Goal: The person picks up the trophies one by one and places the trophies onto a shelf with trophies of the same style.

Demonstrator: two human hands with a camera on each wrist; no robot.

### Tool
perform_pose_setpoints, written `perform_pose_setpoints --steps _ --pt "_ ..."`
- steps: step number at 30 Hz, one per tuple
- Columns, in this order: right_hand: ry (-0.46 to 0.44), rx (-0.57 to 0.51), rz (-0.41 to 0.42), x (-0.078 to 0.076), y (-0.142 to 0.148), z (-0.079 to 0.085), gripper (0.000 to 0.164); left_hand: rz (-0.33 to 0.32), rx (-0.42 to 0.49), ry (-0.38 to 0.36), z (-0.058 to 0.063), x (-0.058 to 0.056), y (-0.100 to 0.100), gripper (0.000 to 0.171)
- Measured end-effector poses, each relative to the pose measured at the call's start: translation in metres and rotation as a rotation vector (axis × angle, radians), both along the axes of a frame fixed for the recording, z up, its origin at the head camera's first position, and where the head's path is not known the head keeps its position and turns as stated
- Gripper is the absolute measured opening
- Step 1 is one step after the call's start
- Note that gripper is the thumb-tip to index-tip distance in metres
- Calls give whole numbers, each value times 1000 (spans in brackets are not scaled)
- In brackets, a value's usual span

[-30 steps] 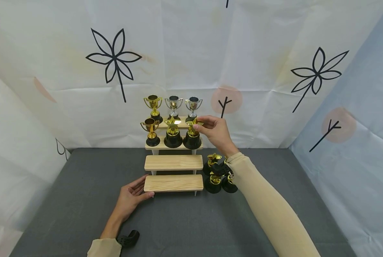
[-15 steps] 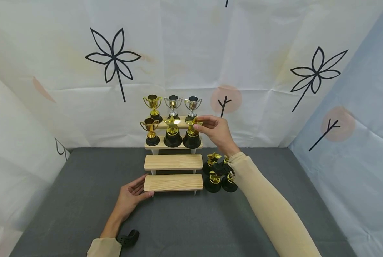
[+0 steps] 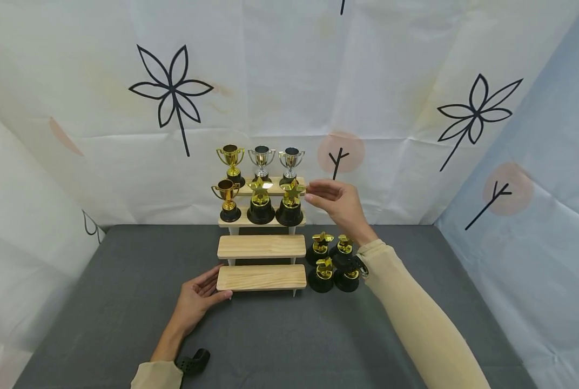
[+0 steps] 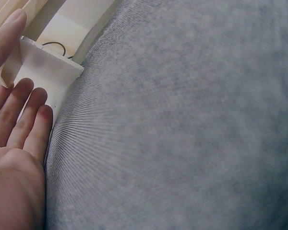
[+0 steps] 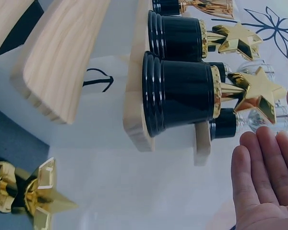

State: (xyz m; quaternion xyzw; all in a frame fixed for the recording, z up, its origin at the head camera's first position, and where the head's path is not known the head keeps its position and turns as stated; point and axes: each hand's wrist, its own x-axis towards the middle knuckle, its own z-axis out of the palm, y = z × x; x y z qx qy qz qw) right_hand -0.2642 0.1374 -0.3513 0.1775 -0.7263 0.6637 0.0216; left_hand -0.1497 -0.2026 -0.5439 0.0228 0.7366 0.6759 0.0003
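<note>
My left hand holds the left end of the lowest step of a wooden tiered display stand, thumb at the front corner and fingers behind. In the left wrist view, the thumb lies across the board's end and the fingers are beside the white support. My right hand is just right of a gold star trophy upright on the second tier from the top. The right wrist view shows its extended fingers apart from that trophy's star.
A second star trophy and a gold cup share that tier. One gold cup and two silver cups stand on the top tier. Several star trophies stand on the grey table right of the stand, partly behind the right wrist.
My right hand has let go of the right-hand star trophy and moved a little to the right. The trophy stays on its tier; the left hand keeps its place.
</note>
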Motion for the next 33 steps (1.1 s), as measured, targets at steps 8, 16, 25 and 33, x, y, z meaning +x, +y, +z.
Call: perform_pose_setpoints --steps 8,16,25,33 --pt "-5 54 -3 13 20 -11 39 7 -4 -10 1 0 1 81" --pt "-4 98 -3 27 38 -25 37 9 -6 -15 1 0 1 81" --pt "-29 146 -28 42 57 -39 39 8 -2 -30 0 0 1 81" --pt "-72 157 -46 52 74 -55 41 6 3 -43 2 0 1 81"
